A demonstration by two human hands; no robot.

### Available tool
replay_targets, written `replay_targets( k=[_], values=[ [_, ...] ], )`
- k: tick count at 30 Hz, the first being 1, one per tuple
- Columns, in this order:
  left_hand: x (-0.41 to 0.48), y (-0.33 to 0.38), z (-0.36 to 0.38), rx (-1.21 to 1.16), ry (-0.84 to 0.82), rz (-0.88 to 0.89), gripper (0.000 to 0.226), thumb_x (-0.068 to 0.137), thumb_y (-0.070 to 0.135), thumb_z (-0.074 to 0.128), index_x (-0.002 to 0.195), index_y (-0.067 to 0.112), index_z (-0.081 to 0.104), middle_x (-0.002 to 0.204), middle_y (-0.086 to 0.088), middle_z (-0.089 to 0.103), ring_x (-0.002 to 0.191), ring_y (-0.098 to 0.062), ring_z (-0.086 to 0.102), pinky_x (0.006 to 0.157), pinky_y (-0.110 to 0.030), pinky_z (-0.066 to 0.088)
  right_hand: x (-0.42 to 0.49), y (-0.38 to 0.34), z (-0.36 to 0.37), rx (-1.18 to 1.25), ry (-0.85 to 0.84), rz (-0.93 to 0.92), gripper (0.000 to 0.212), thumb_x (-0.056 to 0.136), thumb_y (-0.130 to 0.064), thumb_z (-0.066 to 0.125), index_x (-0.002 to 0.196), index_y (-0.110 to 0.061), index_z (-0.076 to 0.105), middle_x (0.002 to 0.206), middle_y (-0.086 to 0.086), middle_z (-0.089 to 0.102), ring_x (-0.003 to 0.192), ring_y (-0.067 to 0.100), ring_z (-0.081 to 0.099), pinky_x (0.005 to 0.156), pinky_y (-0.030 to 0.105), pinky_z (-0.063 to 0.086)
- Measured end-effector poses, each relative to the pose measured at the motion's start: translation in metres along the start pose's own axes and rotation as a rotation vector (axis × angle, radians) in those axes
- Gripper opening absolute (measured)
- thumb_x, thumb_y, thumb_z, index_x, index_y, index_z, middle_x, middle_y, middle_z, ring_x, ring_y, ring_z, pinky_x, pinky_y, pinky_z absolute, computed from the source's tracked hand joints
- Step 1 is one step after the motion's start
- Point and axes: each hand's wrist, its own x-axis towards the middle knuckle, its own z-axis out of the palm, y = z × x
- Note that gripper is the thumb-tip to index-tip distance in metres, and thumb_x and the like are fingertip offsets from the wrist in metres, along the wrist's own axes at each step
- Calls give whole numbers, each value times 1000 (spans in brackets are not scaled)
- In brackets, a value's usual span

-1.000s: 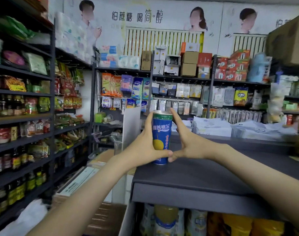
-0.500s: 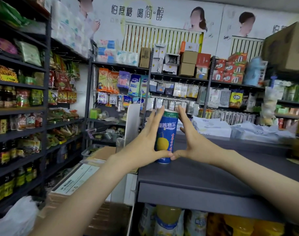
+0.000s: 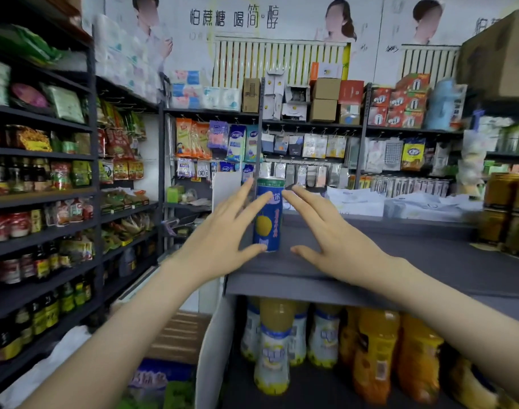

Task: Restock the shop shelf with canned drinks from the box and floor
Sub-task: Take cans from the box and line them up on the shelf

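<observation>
A tall blue can with a yellow fruit picture stands upright on the grey top shelf near its left end. My left hand is on the can's left side with straight fingers spread, its thumb tip near the can's base. My right hand is on the can's right side, fingers straight and spread, a small gap between it and the can. Neither hand is wrapped around the can.
Below the grey shelf stand several yellow and orange drink bottles. Stacked golden cans sit at the shelf's right end. Dark shelving with bottles and jars lines the left aisle. Cardboard boxes lie on the floor to the left.
Both hands have loosened from the can: fingers spread and drew back toward me, the right hand now apart from it. The can stays standing on the shelf.
</observation>
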Motion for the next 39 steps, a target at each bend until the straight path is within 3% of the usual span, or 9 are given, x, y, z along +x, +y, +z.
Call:
replay_targets(
  k=[6, 10, 12, 16, 19, 27, 31, 34, 39],
  values=[
    [-78, 51, -55, -72, 105, -100, 63, 91, 36, 58, 147, 27, 29, 156, 6, 19, 141, -15, 22, 110, -33, 26, -65, -69, -32, 144, 135, 4, 59, 87, -17, 64, 141, -10, 39, 141, 8, 43, 129, 16, 29, 104, 14, 17],
    [-168, 92, -82, 6, 113, -146, 56, 93, 42, 47, 143, 19, 37, 150, 1, 34, 136, -13, 29, 108, -19, 21, -121, -132, -39, 276, 169, -9, 48, 87, -23, 57, 131, -7, 50, 132, 9, 49, 124, 19, 38, 104, 20, 25],
    [-222, 113, -90, 18, 76, -187, 53, 92, 39, 46, 139, 14, 43, 144, -2, 42, 132, -13, 35, 105, -14, 22, -152, -171, -34, 383, 127, -21, 45, 88, -24, 55, 129, -8, 52, 129, 7, 51, 122, 18, 40, 101, 20, 29],
    [-328, 130, -95, -14, -55, -258, 43, 93, 30, 50, 132, 11, 50, 133, -7, 54, 124, -16, 45, 102, -21, 33, -201, -240, 0, 494, -45, -86, 44, 91, -29, 49, 131, -11, 49, 128, 5, 52, 122, 19, 42, 102, 21, 28],
    [-402, 127, -97, -13, -215, -384, 44, 93, 33, 47, 132, 13, 51, 133, -4, 54, 124, -16, 47, 102, -24, 36, -223, -280, 32, 602, -164, -60, 44, 90, -22, 58, 132, -14, 49, 130, 2, 51, 125, 16, 39, 104, 21, 27],
    [-555, 83, -99, -24, -446, -612, 45, 92, 38, 41, 127, 14, 55, 129, -4, 57, 118, -15, 51, 94, -21, 41, -243, -375, 126, 751, -435, 29, 48, 92, -19, 59, 137, -14, 44, 135, 1, 45, 128, 13, 32, 104, 19, 24],
    [-624, 33, -78, -69, -550, -617, 43, 93, 37, 39, 125, 13, 56, 127, -4, 58, 116, -17, 51, 92, -30, 47, -256, -431, 189, 756, -577, 139, 50, 94, -19, 55, 141, -16, 38, 139, 1, 41, 131, 11, 27, 104, 14, 18],
    [-667, -14, -53, -144, -647, -575, 43, 93, 33, 39, 123, 9, 57, 125, -9, 59, 113, -21, 54, 92, -22, 39, -265, -478, 239, 753, -709, 280, 52, 95, -17, 54, 143, -12, 35, 142, 5, 38, 135, 17, 28, 107, 16, 14],
    [-736, -90, -27, -228, -821, -518, 36, 89, 21, 53, 124, 9, 57, 125, -10, 59, 107, -26, 60, 81, -32, 52, -279, -575, 324, 780, -871, 394, 53, 91, -9, 58, 140, -5, 39, 139, 13, 43, 131, 26, 39, 110, 37, 35]
  ],
)
